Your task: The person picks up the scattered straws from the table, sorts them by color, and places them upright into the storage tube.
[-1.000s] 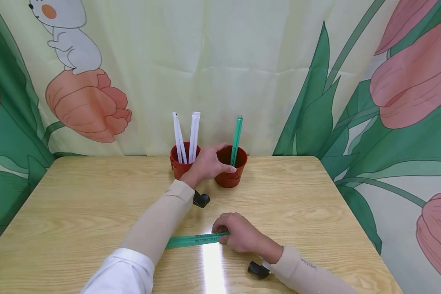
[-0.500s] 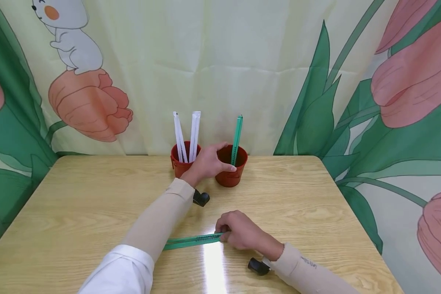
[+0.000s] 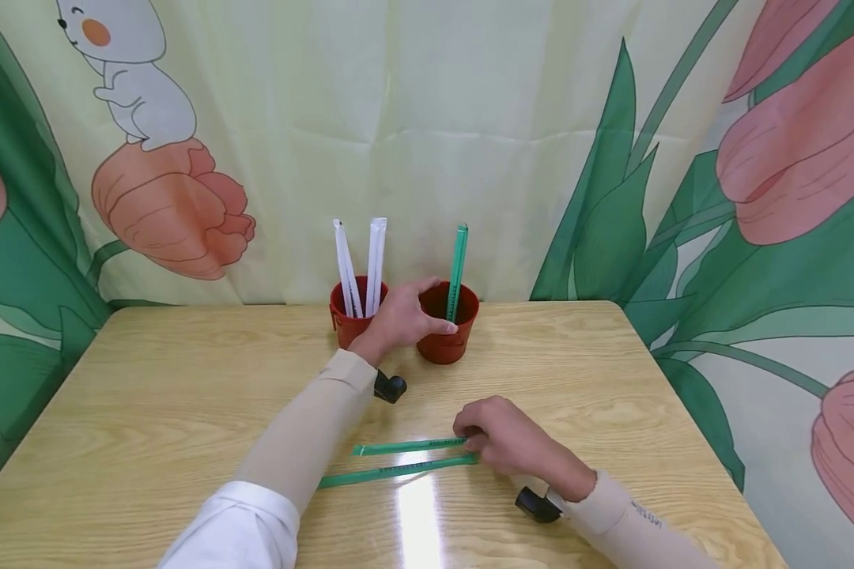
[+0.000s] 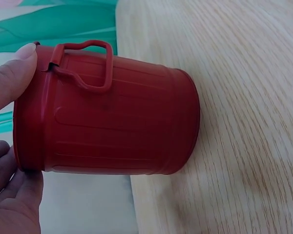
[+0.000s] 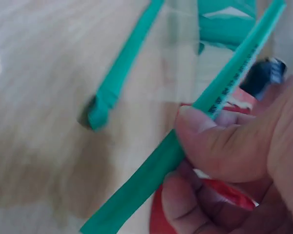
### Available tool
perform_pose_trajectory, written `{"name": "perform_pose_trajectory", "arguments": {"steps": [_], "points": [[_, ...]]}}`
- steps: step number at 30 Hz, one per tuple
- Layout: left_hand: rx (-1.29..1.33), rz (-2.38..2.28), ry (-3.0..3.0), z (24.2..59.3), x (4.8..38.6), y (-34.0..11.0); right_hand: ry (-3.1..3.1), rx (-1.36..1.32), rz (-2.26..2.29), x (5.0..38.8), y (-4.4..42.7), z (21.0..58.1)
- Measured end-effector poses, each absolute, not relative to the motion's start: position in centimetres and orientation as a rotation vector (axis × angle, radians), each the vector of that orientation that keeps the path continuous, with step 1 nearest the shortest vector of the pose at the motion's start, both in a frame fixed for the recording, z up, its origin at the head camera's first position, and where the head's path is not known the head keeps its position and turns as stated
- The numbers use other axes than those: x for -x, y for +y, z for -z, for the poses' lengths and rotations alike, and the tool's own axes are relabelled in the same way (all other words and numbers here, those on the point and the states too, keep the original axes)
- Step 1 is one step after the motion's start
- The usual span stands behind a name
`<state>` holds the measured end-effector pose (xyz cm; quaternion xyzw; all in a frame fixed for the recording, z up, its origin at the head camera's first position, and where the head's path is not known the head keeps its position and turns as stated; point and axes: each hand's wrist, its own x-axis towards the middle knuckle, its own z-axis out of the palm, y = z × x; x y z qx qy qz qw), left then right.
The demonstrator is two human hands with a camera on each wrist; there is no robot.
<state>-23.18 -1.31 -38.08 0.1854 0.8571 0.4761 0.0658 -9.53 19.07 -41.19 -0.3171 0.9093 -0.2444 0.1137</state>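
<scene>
My left hand (image 3: 402, 318) grips the rim of the right-hand red bucket (image 3: 444, 348), which stands upright at the table's back. The left wrist view shows the thumb near the wire handle (image 4: 103, 68) and fingers at the rim's other side. A green wrapped straw (image 3: 457, 269) leans inside this bucket. In my right hand (image 3: 515, 442), thumb and fingers pinch another green paper-wrapped straw (image 5: 136, 187), held level over the table. Just nearer to me, a second green wrapped straw (image 3: 391, 472) lies on the wood, its left end beside my left sleeve.
Left of the gripped bucket stands another red bucket (image 3: 350, 329), partly behind my left hand, with several white wrapped straws (image 3: 375, 265) in it. Behind the wooden table (image 3: 199, 379) hangs a curtain (image 3: 427, 158) printed with tulips. Black wrist cameras (image 3: 537, 506) stick out from both wrists.
My right hand has moved right and slightly away from me with one green straw, which has parted from the other lying on the table. My left hand stays on the bucket.
</scene>
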Motion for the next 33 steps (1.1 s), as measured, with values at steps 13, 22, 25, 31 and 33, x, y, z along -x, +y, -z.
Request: {"name": "perform_pose_trajectory", "arguments": {"steps": [13, 22, 25, 31, 33], "points": [[-0.585, -1.459, 2.567, 38.2, 23.4, -1.4, 2.675, 0.935, 1.283, 11.0, 20.4, 39.1], [-0.554, -1.45, 2.591, 38.1, 23.3, -1.4, 2.636, 0.864, 1.532, 11.6, 19.8, 38.2], [-0.587, -1.458, 2.581, 38.1, 23.2, -1.4, 2.648, 0.841, 1.563, 11.9, 19.7, 37.8], [-0.608, -1.461, 2.559, 38.1, 23.2, -1.4, 2.673, 0.743, 1.603, 13.0, 19.7, 36.8], [-0.599, -1.456, 2.559, 38.1, 23.2, -1.4, 2.675, 0.706, 1.623, 13.5, 19.7, 36.5]]}}
